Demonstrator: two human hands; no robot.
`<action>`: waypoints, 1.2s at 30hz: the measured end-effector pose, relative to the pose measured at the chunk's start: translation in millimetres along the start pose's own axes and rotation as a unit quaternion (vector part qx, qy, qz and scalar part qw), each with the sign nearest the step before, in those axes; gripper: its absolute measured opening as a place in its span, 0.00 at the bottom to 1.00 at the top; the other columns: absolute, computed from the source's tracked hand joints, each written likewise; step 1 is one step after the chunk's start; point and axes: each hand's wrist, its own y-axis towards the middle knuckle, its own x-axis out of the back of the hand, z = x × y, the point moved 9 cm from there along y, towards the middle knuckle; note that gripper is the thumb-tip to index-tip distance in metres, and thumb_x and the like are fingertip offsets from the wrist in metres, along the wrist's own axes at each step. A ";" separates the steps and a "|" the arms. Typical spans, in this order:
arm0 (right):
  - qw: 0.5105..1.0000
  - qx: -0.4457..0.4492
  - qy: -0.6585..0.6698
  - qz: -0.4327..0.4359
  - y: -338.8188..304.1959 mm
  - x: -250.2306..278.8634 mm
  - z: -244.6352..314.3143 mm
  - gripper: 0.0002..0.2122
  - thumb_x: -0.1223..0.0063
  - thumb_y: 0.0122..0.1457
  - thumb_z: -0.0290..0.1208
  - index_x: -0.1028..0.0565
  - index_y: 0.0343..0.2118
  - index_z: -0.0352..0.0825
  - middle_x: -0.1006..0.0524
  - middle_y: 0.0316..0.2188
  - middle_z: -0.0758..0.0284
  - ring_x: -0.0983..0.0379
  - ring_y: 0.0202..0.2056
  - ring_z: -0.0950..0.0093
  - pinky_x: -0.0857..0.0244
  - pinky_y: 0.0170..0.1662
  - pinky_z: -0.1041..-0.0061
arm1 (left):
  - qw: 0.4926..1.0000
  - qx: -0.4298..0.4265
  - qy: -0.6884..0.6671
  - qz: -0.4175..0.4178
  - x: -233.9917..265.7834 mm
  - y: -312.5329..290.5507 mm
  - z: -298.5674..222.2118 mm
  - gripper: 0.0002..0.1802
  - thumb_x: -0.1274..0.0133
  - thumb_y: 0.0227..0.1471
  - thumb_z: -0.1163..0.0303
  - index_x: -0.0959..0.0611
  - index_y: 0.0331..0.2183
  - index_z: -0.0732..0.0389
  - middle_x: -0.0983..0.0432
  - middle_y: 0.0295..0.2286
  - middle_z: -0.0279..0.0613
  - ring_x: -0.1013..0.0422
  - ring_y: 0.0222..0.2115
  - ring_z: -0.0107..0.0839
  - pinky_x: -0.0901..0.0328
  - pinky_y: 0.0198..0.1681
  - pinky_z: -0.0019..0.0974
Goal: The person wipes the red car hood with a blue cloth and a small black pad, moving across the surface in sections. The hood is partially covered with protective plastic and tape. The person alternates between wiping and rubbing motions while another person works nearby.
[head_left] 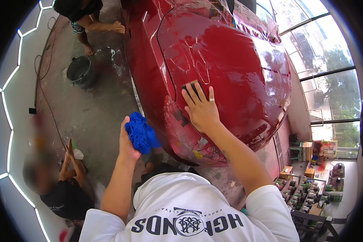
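My left hand (129, 142) grips a crumpled bright blue cloth (139, 131), held up off the car's front corner. On the wet red hood (234, 84), my right hand (202, 111) presses down with its fingers over a small dark block with a tan edge (184, 86), which looks like a sanding block. Most of the block is hidden under the fingers. Streaks of water lie on the paint just beyond it. Below my right hand, the headlight area (187, 139) is covered with masking film and bits of paper.
Paper and clear film cover the windshield (248, 18). A black bucket (80, 73) stands on the wet floor at the left. One person (84, 20) is beside the car at upper left; another (68, 193) is low at the left. Shelves of cans (300, 195) stand at the right.
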 end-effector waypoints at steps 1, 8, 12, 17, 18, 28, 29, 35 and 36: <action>1.000 0.018 0.010 0.014 -33.2 -6.5 -3.2 0.29 0.51 0.72 0.44 0.37 0.74 0.43 0.42 0.77 0.68 0.55 0.78 0.62 0.71 0.76 0.37 | 1.000 -0.007 0.010 -0.020 -11.0 -6.3 0.2 0.23 0.44 0.65 0.44 0.18 0.43 0.55 0.19 0.35 0.39 0.21 0.35 0.39 0.24 0.40 0.44; 0.991 0.037 -0.007 0.130 -285.8 -80.9 -69.8 0.27 0.52 0.72 0.43 0.34 0.73 0.48 0.41 0.76 0.71 0.58 0.79 0.62 0.76 0.77 0.40 | 0.980 -0.126 0.140 0.060 -87.6 8.4 8.1 0.19 0.32 0.59 0.62 0.21 0.48 0.54 0.24 0.33 0.37 0.24 0.28 0.29 0.28 0.24 0.34; 0.984 -0.078 0.076 0.139 -354.2 -55.8 -110.5 0.27 0.56 0.73 0.39 0.36 0.74 0.44 0.46 0.78 0.61 0.61 0.80 0.57 0.77 0.78 0.43 | 0.870 -0.404 0.281 0.038 -238.8 -11.7 14.5 0.33 0.28 0.54 0.58 0.23 0.57 0.55 0.27 0.51 0.48 0.21 0.37 0.39 0.24 0.33 0.43; 0.938 -0.276 0.206 0.031 -454.3 -95.3 -174.1 0.27 0.62 0.76 0.38 0.38 0.75 0.40 0.52 0.79 0.51 0.64 0.79 0.51 0.75 0.77 0.44 | 0.405 -0.658 0.628 -0.095 -247.1 54.8 49.8 0.43 0.29 0.48 0.45 0.24 0.60 0.53 0.30 0.55 0.62 0.31 0.55 0.60 0.35 0.59 0.62; 0.934 -0.289 0.201 0.062 -485.3 -109.2 -183.0 0.27 0.63 0.76 0.38 0.39 0.75 0.40 0.52 0.79 0.52 0.64 0.79 0.50 0.74 0.77 0.44 | 0.376 -0.650 0.648 -0.129 -243.1 61.2 71.6 0.44 0.29 0.47 0.42 0.24 0.60 0.53 0.30 0.55 0.64 0.34 0.57 0.63 0.39 0.63 0.64; 0.776 -0.512 0.259 0.262 -800.8 -256.2 -273.2 0.25 0.68 0.79 0.46 0.35 0.72 0.43 0.33 0.68 0.49 0.41 0.71 0.48 0.54 0.72 0.40 | 0.384 -0.500 0.727 -0.273 -206.9 -18.5 288.7 0.50 0.31 0.50 0.43 0.33 0.67 0.50 0.42 0.63 0.70 0.41 0.61 0.69 0.43 0.64 0.69; 0.786 -0.491 0.246 0.285 -801.7 -261.4 -286.9 0.25 0.68 0.79 0.46 0.33 0.71 0.42 0.30 0.64 0.48 0.37 0.67 0.48 0.50 0.70 0.41 | 0.374 -0.507 0.739 -0.238 -208.9 -31.3 313.8 0.49 0.30 0.49 0.45 0.31 0.66 0.50 0.40 0.62 0.68 0.40 0.61 0.69 0.42 0.64 0.69; 0.841 -0.440 0.227 0.217 -755.5 -295.3 -367.2 0.21 0.63 0.77 0.46 0.25 0.60 0.38 0.24 0.48 0.44 0.26 0.52 0.45 0.32 0.56 0.46 | 0.439 -0.452 0.760 -0.160 -208.4 -53.0 348.5 0.43 0.25 0.47 0.53 0.25 0.62 0.50 0.32 0.57 0.58 0.35 0.59 0.60 0.36 0.61 0.60; 0.847 -0.430 0.242 0.198 -738.6 -294.6 -371.2 0.20 0.61 0.77 0.45 0.24 0.58 0.37 0.24 0.48 0.44 0.26 0.51 0.44 0.32 0.55 0.47 | 0.471 -0.457 0.736 -0.166 -220.3 -49.0 333.6 0.42 0.25 0.47 0.54 0.24 0.61 0.51 0.30 0.56 0.57 0.33 0.58 0.59 0.35 0.61 0.58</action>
